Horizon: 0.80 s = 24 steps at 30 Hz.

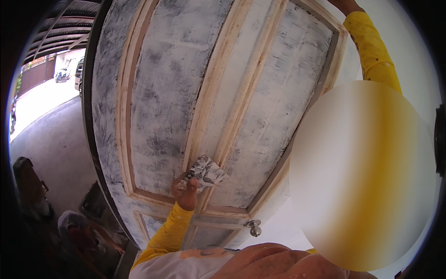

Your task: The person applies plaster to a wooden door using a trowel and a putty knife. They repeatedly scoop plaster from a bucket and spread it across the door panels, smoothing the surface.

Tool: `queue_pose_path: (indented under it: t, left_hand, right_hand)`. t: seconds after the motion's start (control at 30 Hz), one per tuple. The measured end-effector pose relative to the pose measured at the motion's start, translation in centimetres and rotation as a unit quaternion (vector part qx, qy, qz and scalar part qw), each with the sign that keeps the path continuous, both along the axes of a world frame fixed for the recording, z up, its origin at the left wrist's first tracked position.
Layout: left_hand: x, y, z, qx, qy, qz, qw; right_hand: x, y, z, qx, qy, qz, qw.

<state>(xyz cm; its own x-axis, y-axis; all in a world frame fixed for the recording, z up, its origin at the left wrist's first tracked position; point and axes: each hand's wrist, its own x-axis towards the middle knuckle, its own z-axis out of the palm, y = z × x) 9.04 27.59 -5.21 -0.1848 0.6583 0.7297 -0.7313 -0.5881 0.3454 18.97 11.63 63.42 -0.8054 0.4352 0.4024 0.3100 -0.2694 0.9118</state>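
Note:
My left hand (186, 191), in a yellow sleeve, is closed around the edge of a flat, angular plate (207, 173) smeared with white and grey putty. The plate is held in front of a panelled door (160, 93), over the wooden mouldings between its two tall panels. White filler lies patchily over dark grey on these panels, while the raised mouldings (124, 107) look bare and tan. My right arm reaches up to the door's upper right corner. Only part of my right hand (346, 5) shows at the top edge; its fingers are out of view.
A round metal doorknob (253, 228) sticks out low on the door. At the lower left, another person (81, 232) is low down near the concrete floor (51, 139). Outside stand a motorcycle (62, 75) and a vehicle (79, 76). A blurred oval hides the right side.

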Motion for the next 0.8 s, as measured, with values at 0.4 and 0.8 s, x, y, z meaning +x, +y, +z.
queue_pose_path:
  t: [0.4,0.8]
  left_hand:
    - [-0.6,-1.2,1.6,0.054,-0.017,0.035,0.998]
    - [-0.3,-0.9,1.0,0.002,-0.008,-0.028,1.000]
  right_hand:
    - [1.5,2.7,-0.1,0.028,-0.116,-0.058,0.991]
    - [0.0,2.0,1.2,0.170,-0.034,-0.033,0.984]
